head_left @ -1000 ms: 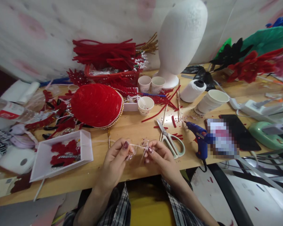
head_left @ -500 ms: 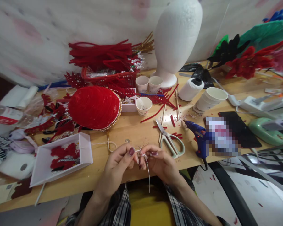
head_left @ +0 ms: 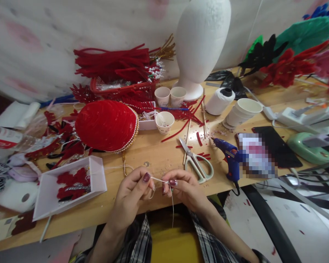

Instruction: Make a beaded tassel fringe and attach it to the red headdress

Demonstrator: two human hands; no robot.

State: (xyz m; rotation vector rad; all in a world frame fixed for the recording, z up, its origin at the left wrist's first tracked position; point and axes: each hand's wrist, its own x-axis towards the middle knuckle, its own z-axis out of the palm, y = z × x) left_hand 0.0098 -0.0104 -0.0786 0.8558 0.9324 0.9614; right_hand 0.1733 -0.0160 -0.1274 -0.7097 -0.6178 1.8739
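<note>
A thin white cord (head_left: 159, 179) runs taut between my two hands, above the table's front edge. My left hand (head_left: 135, 188) pinches one end between thumb and forefinger. At the other side, my right hand (head_left: 184, 187) pinches the cord where it looks knotted or bunched; a loose tail (head_left: 173, 210) hangs down from there. Whether something small sits in the right fingertips, I cannot tell. Scissors (head_left: 196, 162) with pale green handles lie just beyond my right hand. Left of my hands, a red cap-like piece (head_left: 105, 126) edged with beads rests on the table.
A white box (head_left: 98, 175) with red pieces stands at left. A blue glue gun (head_left: 230, 157) and a phone (head_left: 276, 146) lie at right. Paper cups (head_left: 165, 123), a thread spool (head_left: 219, 101) and a white foam head (head_left: 203, 44) stand farther back, beside red stems (head_left: 112, 60).
My hands have drawn apart, and the cord between them has gone from bunched to a straight taut line. The view has shifted slightly.
</note>
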